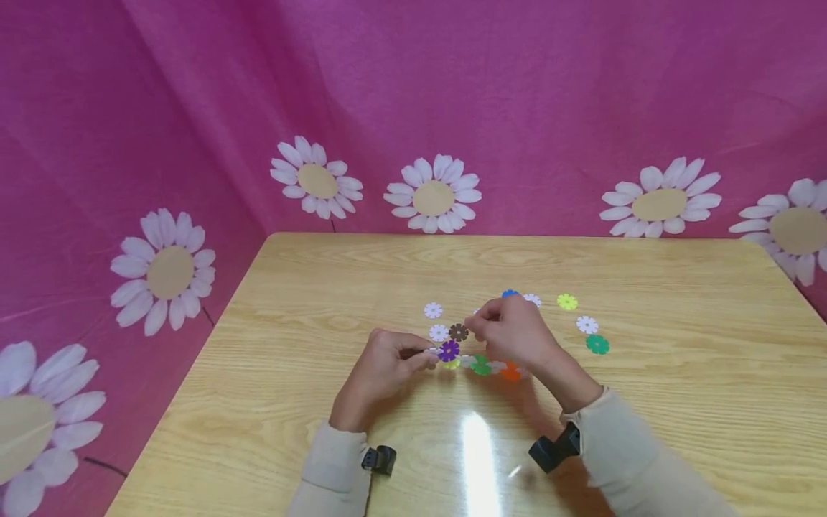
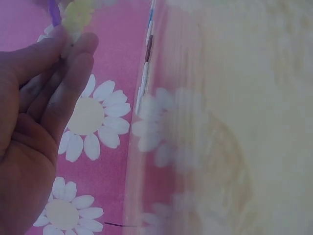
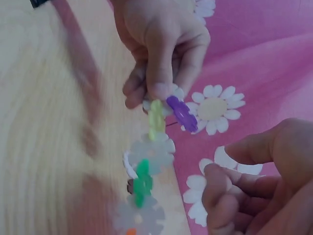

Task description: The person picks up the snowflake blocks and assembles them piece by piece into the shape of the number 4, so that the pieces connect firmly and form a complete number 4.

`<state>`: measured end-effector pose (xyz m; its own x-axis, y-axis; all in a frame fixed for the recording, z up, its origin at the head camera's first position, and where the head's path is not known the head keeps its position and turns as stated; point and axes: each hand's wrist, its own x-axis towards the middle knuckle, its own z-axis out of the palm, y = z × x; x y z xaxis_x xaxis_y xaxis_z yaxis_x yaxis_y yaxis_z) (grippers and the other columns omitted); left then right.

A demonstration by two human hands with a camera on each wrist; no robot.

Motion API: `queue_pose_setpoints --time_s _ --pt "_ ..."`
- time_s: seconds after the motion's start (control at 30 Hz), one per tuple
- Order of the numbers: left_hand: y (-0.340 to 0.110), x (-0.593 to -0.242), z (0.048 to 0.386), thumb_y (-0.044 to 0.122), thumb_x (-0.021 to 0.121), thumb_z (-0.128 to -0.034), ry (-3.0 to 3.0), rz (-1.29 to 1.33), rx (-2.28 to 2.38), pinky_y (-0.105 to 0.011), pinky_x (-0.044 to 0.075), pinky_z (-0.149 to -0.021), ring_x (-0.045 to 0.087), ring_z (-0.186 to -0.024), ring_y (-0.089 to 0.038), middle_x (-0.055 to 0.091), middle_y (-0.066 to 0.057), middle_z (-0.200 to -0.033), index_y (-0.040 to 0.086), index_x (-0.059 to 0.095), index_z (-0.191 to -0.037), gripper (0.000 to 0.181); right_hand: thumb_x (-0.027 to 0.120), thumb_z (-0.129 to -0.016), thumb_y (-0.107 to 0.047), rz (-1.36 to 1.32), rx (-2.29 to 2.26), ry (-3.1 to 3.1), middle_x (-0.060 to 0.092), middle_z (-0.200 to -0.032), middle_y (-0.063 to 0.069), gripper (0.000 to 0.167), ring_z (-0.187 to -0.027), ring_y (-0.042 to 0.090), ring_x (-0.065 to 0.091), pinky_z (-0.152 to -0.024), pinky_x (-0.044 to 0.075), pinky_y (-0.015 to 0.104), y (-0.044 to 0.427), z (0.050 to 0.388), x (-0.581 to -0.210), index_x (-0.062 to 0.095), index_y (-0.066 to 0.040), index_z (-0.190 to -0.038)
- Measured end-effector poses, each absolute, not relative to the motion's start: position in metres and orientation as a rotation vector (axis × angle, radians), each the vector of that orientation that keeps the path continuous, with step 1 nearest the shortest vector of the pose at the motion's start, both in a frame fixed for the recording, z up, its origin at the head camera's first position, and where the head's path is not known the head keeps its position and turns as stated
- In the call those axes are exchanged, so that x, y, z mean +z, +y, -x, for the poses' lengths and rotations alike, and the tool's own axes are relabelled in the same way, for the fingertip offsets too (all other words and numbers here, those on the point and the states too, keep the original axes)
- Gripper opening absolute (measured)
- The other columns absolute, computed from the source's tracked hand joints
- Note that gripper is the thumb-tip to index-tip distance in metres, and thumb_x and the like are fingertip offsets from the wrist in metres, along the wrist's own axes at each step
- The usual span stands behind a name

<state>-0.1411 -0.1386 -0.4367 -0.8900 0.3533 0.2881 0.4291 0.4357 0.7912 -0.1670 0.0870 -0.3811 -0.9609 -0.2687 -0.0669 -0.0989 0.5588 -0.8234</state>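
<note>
In the head view, the left hand (image 1: 386,363) pinches a white disc (image 1: 435,351) ending a chain (image 1: 481,365) of flower discs, which stretches towards 3 o'clock over the table (image 1: 323,287). The right hand (image 1: 517,334) sits at the left's 2 o'clock, fingertips near a brown disc (image 1: 459,332). In the left wrist view, towards 11 o'clock, the left thumb and fingers grip the white disc, with a purple disc (image 2: 54,12) and a yellow disc (image 2: 78,17) at its edge. In the right wrist view, the chain runs from 12 towards 6 o'clock; at 4 o'clock, the right fingers curl loosely, a gap at the thumb, seemingly holding nothing. A firm pinch close to the joint, with slots squared before pressing, should spare these thin discs from twisting loose.
</note>
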Motion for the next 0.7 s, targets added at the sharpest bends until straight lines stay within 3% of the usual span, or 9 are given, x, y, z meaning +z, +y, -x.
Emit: queue_pose_setpoints --time_s 0.47,0.7 --pt "-0.144 -0.435 0.138 0.009 0.076 -0.0899 -2.653 0.670 -1.446 -0.027 0.055 -0.076 0.067 -0.080 -0.003 0.075 0.003 -0.089 0.008 0.080 -0.092 0.005 0.069 -0.093 -0.017 0.485 -1.156 2.652 0.071 -0.088 0.009 0.020 -0.078 0.021 0.062 -0.071 0.052 0.037 0.094 0.188 -0.388 0.074 0.001 -0.098" --pt "-0.146 -0.433 0.137 0.010 0.075 -0.0906 -2.678 0.632 -1.450 -0.027 0.055 -0.076 0.067 -0.079 -0.004 0.075 0.004 -0.090 0.009 0.080 -0.092 0.006 0.070 -0.093 -0.015 0.568 -1.091 2.652 0.072 -0.096 0.010 0.028 -0.087 0.023 0.064 -0.080 0.054 0.042 0.091 0.196 -0.393 0.071 0.007 -0.110"
